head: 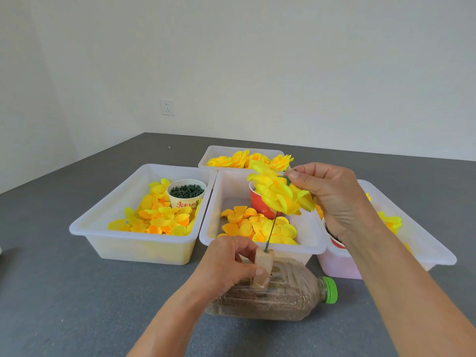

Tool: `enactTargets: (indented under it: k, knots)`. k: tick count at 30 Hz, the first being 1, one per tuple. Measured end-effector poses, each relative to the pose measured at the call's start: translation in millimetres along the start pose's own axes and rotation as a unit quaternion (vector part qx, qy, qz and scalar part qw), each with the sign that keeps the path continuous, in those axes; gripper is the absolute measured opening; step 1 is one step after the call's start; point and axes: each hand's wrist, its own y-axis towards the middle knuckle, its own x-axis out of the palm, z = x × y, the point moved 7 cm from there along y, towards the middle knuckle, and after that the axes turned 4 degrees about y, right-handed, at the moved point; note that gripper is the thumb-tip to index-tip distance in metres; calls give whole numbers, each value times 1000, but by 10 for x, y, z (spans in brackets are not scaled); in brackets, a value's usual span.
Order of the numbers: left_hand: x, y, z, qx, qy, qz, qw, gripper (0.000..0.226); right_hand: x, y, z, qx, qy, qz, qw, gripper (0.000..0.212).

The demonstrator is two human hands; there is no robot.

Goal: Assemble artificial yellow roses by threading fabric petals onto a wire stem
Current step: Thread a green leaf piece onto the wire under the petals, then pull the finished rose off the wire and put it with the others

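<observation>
At frame centre, the right hand [332, 199] pinched a layered yellow fabric rose [279, 195] atop a thin green wire stem [271, 231]; the left hand [229, 264] gripped the small wooden block [264, 266]. Steadying the block would probably help.

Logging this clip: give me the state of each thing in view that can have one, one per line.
left hand: grips the wooden block.
wooden block: upright on the bottle, wire stem in its top.
wire stem: tilted, carrying the rose.
yellow rose: on the stem top.
right hand: fingers pinch a green piece at the rose.
plastic bottle: on its side, capped.
paper cup: upright, full of dark green pieces.
</observation>
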Motion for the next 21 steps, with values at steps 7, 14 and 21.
enactTargets:
  k: [7,14,21]
  knots:
    - [-12,-28,39,-3,19,8,1000,21,-116,26,-13,83,261,50,961,26]
    - [-20,-40,59,-7,15,10,1000,20,-184,-122,37,140,409,98,896,37]
    - [-21,-31,92,-12,42,-8,999,19,56,-283,40,166,502,72,846,6]
